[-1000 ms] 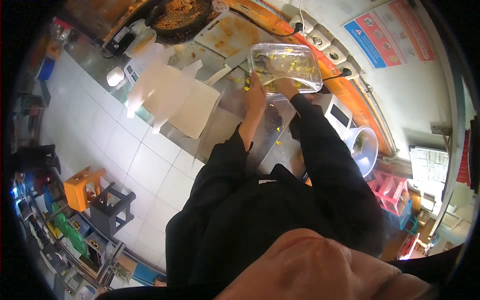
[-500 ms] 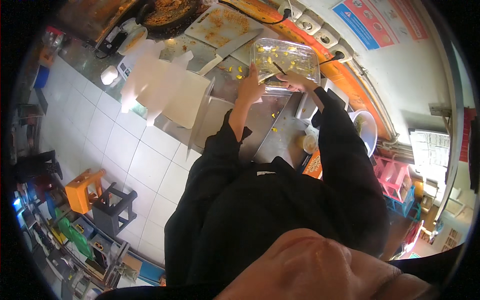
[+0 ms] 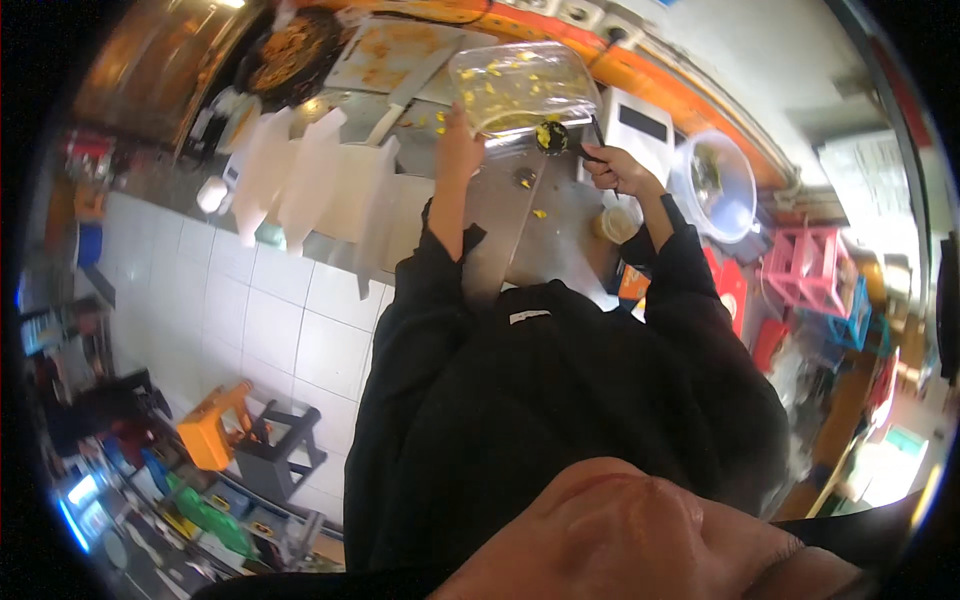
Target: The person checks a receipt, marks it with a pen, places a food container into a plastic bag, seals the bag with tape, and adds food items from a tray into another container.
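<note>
My left hand grips the near left corner of a clear rectangular container, which is tilted. Small yellow food pieces are scattered on its inside. In my closed right hand is a dark utensil that looks like a spoon; its round black head, with yellow bits on it, is at the container's near edge. Part of the handle is hard to make out. Beneath them lies a metal worktop with a few yellow crumbs on it.
Left of the container are a knife, a stained white cutting board and a dark pan of browned food. Open white paper boxes stand nearer. To the right are a white scale, a translucent bucket and pink crates.
My right hand has drawn back from inside the container toward the right and nearer to me, bringing out the spoon. The view has shifted; my left hand keeps its grip.
</note>
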Motion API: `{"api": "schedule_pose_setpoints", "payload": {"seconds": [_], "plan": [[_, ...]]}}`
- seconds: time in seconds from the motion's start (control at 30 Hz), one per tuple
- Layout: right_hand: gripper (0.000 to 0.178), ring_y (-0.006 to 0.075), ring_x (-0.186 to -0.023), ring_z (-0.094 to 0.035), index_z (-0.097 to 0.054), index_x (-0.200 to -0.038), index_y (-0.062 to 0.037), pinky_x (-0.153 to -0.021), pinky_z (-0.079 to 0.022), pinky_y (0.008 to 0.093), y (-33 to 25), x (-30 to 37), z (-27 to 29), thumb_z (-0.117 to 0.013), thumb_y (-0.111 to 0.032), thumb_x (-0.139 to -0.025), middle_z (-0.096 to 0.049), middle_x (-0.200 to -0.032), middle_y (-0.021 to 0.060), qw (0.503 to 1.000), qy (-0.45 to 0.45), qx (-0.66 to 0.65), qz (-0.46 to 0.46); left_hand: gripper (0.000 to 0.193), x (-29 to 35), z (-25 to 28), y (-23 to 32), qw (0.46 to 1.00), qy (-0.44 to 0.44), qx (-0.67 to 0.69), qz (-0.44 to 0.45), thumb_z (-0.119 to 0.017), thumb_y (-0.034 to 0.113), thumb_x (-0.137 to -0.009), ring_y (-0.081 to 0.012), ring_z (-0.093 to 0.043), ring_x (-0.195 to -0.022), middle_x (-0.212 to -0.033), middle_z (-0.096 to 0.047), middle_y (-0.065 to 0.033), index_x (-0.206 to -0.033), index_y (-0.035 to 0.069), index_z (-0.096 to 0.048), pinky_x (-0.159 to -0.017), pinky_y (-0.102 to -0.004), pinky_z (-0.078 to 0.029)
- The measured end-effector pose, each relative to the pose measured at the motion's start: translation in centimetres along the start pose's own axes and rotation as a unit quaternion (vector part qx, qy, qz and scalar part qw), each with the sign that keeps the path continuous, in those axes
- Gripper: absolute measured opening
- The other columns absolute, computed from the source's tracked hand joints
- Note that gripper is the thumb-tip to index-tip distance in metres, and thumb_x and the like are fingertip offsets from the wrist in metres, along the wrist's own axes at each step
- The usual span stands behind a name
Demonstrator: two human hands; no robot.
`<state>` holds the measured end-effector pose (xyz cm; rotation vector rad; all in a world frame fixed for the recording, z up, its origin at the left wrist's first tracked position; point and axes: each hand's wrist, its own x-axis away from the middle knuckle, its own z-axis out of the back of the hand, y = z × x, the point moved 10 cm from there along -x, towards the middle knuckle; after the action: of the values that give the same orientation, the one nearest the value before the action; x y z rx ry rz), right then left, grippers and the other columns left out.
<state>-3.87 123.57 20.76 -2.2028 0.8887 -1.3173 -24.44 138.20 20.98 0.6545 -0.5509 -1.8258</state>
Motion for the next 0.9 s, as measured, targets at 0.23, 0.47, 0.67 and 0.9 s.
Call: {"api": "schedule_pose_setpoints", "payload": {"seconds": [0.23,0.47,0.67,0.9], "plan": [[0.025,0.0019,-0.042,-0.024,-0.050,-0.111,-0.0099,-0.036,-0.018,0.0183,4.5,22.6,5.9,-0.043,-0.027,-0.094,-0.030,-0.057,-0.0082,0.955,0.196,-0.085,0.206,0.055,15.1,-3.8,9.5,0.790,-0.451,0.410,0.059,-0.056,0.037,-0.086,-0.0196,-0.051,-0.108,-0.118,-0.055,-0.0111,-0.131,0.007,-0.043,-0.094,-0.0331,-0.037],[0.032,0.0011,-0.042,-0.025,-0.051,-0.119,-0.0119,-0.036,-0.017,0.0188,17.2,42.0,14.0,-0.044,-0.031,-0.094,-0.029,-0.056,-0.0089,0.789,0.545,-0.085,0.271,0.062,33.5,-14.3,-0.4,0.738,-0.665,0.036,0.106,-0.036,0.056,-0.089,-0.0230,-0.047,-0.116,-0.123,-0.053,-0.0148,-0.125,0.007,-0.050,-0.098,-0.0328,-0.032],[0.036,0.0245,-0.054,-0.054,-0.052,-0.121,-0.0123,-0.050,-0.041,0.0363,31.1,45.4,21.4,-0.050,-0.025,-0.087,-0.055,-0.062,0.0084,0.587,0.773,0.227,0.084,0.069,34.7,-12.0,10.0,0.691,-0.701,0.000,0.179,-0.034,0.060,-0.088,-0.0272,-0.048,-0.114,-0.119,-0.055,-0.0166,-0.118,0.002,-0.055,-0.096,-0.0329,-0.033],[0.053,0.0397,-0.084,-0.059,-0.041,-0.130,-0.0248,-0.069,-0.046,0.0434,33.3,43.1,21.0,-0.051,-0.010,-0.081,-0.060,-0.096,0.0230,0.637,0.707,0.305,0.034,0.064,39.3,-14.3,4.2,0.729,-0.663,-0.019,0.171,-0.035,0.056,-0.089,-0.0272,-0.050,-0.113,-0.118,-0.056,-0.0151,-0.119,0.003,-0.054,-0.096,-0.0334,-0.034]]}}
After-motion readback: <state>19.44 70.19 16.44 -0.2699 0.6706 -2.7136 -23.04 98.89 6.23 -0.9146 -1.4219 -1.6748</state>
